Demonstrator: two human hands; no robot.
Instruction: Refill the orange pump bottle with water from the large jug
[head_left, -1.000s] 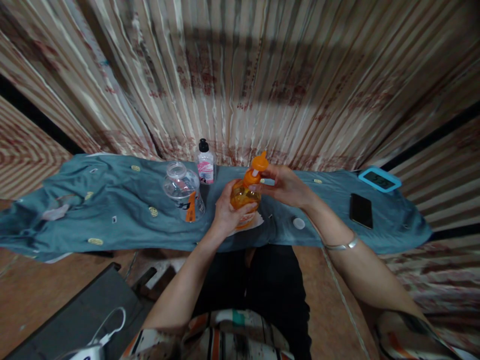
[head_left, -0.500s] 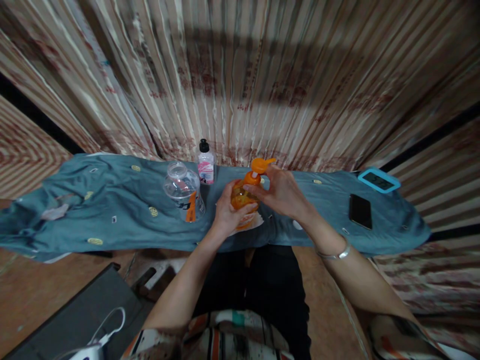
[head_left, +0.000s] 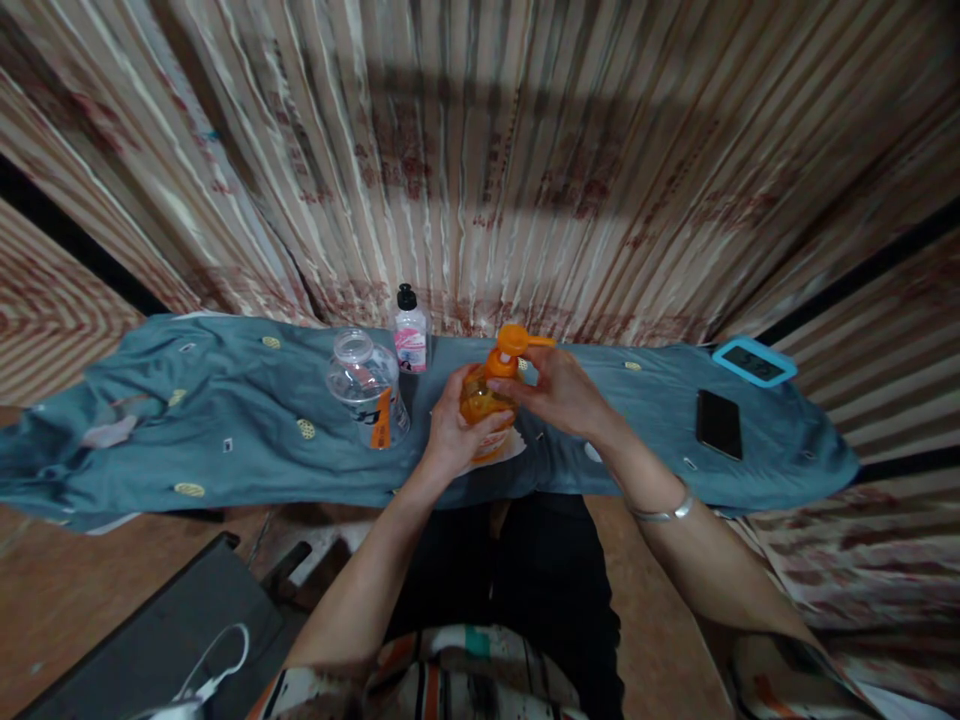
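An orange pump bottle [head_left: 486, 398] stands upright near the front edge of the cloth-covered table, on a pale sheet [head_left: 510, 450]. My left hand [head_left: 452, 425] is wrapped round its body from the left. The fingers of my right hand [head_left: 551, 388] are closed at the orange collar, just under the pump head [head_left: 514, 340], whose spout points right. To the left is a clear, wide plastic jar [head_left: 367, 385] with an orange and black label and an open mouth. Behind it stands a small bottle [head_left: 410, 335] with a black cap and a pink label.
A teal patterned cloth [head_left: 255, 400] covers the table. On the right lie a black phone [head_left: 719, 425] and a blue-framed digital clock [head_left: 754, 362]. A striped curtain [head_left: 465, 150] hangs behind. At the lower left is a dark surface [head_left: 172, 640] with a white cable.
The pump head has turned and sits slightly lower, its spout now level. My right hand has shifted slightly downward with it. My left hand keeps its hold on the bottle.
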